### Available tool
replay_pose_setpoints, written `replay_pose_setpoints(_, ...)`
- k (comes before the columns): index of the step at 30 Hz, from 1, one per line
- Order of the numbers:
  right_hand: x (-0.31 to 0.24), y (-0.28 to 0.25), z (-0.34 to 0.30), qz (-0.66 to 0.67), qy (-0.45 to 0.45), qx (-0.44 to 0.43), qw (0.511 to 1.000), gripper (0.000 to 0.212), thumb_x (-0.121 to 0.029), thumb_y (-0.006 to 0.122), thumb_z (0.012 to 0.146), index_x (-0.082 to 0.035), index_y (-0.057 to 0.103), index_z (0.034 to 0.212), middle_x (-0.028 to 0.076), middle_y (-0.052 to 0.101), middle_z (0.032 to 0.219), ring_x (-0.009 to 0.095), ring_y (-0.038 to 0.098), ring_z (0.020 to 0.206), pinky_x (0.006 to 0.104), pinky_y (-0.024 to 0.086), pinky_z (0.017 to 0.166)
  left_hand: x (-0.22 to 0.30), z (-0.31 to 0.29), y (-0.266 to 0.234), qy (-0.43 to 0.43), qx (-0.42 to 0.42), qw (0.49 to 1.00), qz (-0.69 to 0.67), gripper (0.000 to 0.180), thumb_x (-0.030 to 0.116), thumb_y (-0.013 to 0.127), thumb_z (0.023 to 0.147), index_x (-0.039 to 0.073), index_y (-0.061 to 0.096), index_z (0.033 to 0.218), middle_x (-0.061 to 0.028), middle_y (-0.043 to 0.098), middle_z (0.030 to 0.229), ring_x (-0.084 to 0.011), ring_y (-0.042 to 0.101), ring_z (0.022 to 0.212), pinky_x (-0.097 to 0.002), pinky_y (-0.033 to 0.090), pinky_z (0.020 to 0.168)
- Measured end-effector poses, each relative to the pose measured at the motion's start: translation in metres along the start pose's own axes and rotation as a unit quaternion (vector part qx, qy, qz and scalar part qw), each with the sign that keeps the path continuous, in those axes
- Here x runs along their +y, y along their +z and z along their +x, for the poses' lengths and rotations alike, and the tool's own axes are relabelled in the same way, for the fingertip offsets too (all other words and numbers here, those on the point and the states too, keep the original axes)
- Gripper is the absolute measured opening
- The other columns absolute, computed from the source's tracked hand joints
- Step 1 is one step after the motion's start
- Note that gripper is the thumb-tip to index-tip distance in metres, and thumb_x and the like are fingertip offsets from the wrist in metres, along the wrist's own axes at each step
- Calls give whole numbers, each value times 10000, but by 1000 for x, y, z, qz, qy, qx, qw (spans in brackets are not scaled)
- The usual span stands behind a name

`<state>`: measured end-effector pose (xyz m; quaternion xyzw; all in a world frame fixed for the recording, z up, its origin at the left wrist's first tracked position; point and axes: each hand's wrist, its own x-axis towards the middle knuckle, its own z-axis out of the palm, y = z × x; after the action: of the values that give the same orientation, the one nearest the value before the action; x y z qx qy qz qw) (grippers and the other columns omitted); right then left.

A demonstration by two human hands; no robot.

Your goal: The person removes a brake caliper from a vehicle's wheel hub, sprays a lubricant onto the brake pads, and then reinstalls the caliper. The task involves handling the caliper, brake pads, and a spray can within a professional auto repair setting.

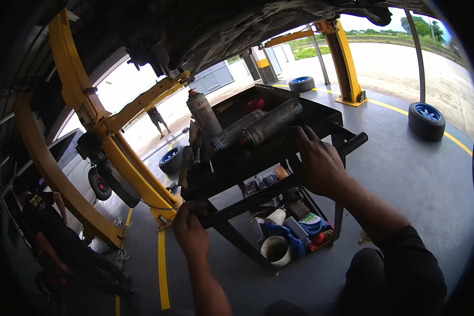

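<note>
A black tool cart (231,210) stands before me, with a bar handle along its near side. My left hand (190,229) is closed round the left end of that bar. Further right, my right hand (321,166) lies across the bar, its fingers bent over the near edge of the top tray; their tips are partly hidden. In the tray, a grey spray can (204,113) with a red top stands tilted. Two more cans, one a dark spray can (274,122), lie beside it, with a red round object (255,104) behind them.
The cart's lower shelf holds a white tub (275,250), blue bottles (313,224) and other supplies. Yellow lift posts (345,63) flank a raised car (216,31). Wheels (426,121) lie on the grey floor. A person in dark clothes (52,221) is at the left; another (157,121) stands farther off.
</note>
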<state>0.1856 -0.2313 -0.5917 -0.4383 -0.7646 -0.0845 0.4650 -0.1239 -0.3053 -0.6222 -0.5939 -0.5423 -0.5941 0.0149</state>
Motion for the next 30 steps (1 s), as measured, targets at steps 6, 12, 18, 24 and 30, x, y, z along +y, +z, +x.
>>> replay_pose_setpoints(6, 8, -3, -4, 100, 28, 12, 995, 314, -80, 663, 906, -56, 545, 1196, 185, 593, 1106, 378, 685, 818, 447, 562, 675, 28, 18, -9, -26, -79, 993, 81, 303, -85, 455, 883, 26, 716, 989, -67, 721, 892, -153, 684, 851, -290, 519, 837)
replay_pose_setpoints(12, 20, -11, 2, 124, -12, 46, 991, 333, -66, 683, 889, -25, 574, 1201, 190, 625, 1077, 364, 695, 825, 432, 560, 659, 115, 124, -45, 147, -26, 984, 97, 265, -74, 505, 965, 19, 707, 1110, -56, 734, 982, -137, 681, 923, -290, 526, 880)
replay_pose_setpoints(18, 32, -13, -1, 194, -31, 49, 979, 273, -58, 669, 906, -5, 607, 1167, 175, 643, 1023, 371, 686, 804, 432, 551, 663, 254, 250, -84, 289, 106, 920, 241, 311, 155, 567, 1003, 59, 680, 1276, -89, 706, 1254, -223, 647, 1203, -360, 450, 1097)
replay_pose_setpoints(24, 38, -36, 3, 230, -42, -6, 972, 239, -52, 673, 904, 6, 609, 1127, 170, 628, 984, 379, 674, 776, 434, 539, 659, 265, 352, -57, 427, 61, 808, 401, 582, 457, 670, 997, 178, 556, 1495, -107, 606, 1468, -309, 568, 1372, -421, 418, 1153)
replay_pose_setpoints(30, 38, -81, 43, 328, -119, 3, 937, 145, 42, 641, 873, 22, 649, 1017, 154, 657, 875, 275, 688, 736, 367, 528, 658, 261, 414, -73, 551, 59, 683, 475, 604, 501, 640, 1004, 179, 541, 1505, -135, 614, 1463, -328, 642, 1271, -404, 504, 1061)
